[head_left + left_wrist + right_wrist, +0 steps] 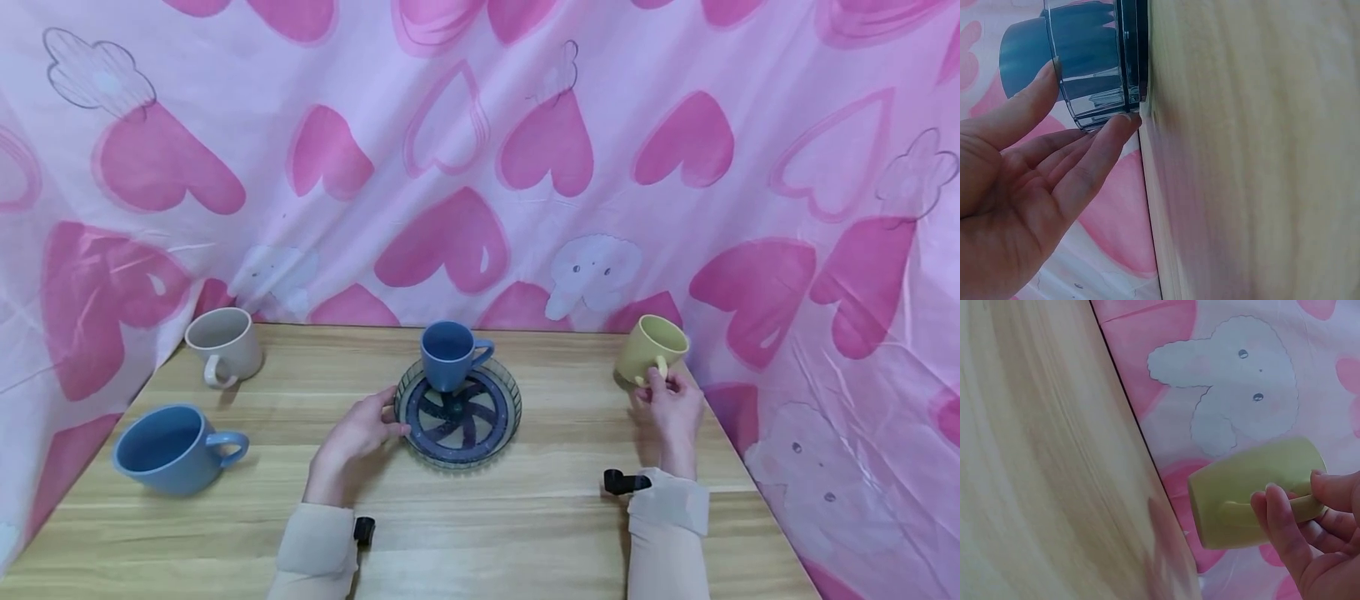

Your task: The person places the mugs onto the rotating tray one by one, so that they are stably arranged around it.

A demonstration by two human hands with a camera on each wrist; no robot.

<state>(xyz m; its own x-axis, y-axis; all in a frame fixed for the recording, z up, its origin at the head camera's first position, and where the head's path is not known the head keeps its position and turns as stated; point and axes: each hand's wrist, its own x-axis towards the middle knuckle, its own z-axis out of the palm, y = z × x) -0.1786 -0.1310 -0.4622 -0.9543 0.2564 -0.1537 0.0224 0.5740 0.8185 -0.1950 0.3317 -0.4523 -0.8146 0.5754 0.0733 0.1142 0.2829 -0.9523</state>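
Four mugs are counted on the counter [525,533]: one beige mug [225,346], one large blue mug [172,448], one small blue mug [450,355] and one yellow mug [651,347]. One clear glass dish [501,417] is seen, carrying the small blue mug. Two hands are counted, the left hand [360,433] and the right hand [670,410]. One counter is present.

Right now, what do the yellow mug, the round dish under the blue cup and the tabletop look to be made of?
The yellow mug, held by its handle in the right hand, looks like matte glazed ceramic: opaque with a soft, dull sheen. The round dish, touched by the left hand, seems to be clear tinted plastic or glass; the wrist view shows reflections in its wall. The tabletop looks like light wood or laminate with printed grain.
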